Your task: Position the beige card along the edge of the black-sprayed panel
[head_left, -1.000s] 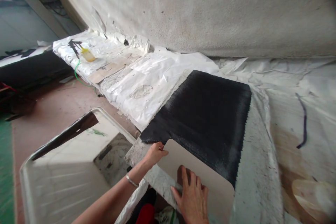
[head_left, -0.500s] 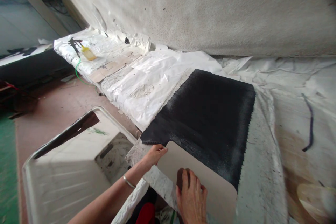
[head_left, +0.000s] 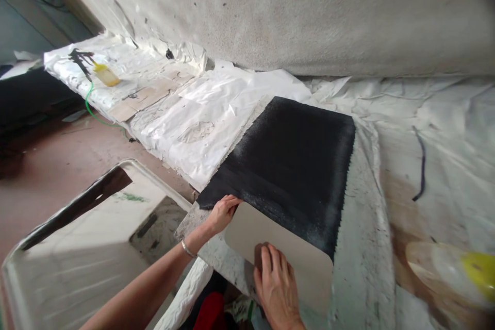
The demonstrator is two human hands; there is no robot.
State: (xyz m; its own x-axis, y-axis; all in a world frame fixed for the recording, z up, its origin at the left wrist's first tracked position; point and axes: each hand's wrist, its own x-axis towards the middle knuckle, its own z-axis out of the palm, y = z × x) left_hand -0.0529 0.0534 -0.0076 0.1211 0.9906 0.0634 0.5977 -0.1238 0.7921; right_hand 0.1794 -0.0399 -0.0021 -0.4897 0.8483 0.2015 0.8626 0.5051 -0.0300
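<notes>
A beige flat board with rounded corners (head_left: 286, 247) lies at the near edge of a bench, partly over a large black sheet (head_left: 290, 165). My left hand (head_left: 222, 211) grips the board's far left corner, fingers curled over its edge. My right hand (head_left: 276, 286) lies flat on the board's near part, fingers stretched out and pressing down.
The bench is covered with crumpled white plastic sheeting (head_left: 201, 113) and runs along a rough grey wall (head_left: 270, 10). A yellow-topped tool with a green cord (head_left: 104, 75) lies far left. A white tub (head_left: 77, 247) stands on the floor at lower left. A yellow-and-clear object (head_left: 460, 268) sits at right.
The view has swung slightly, shifting everything left. Both hands stay on the beige board, which has barely moved on the black sheet.
</notes>
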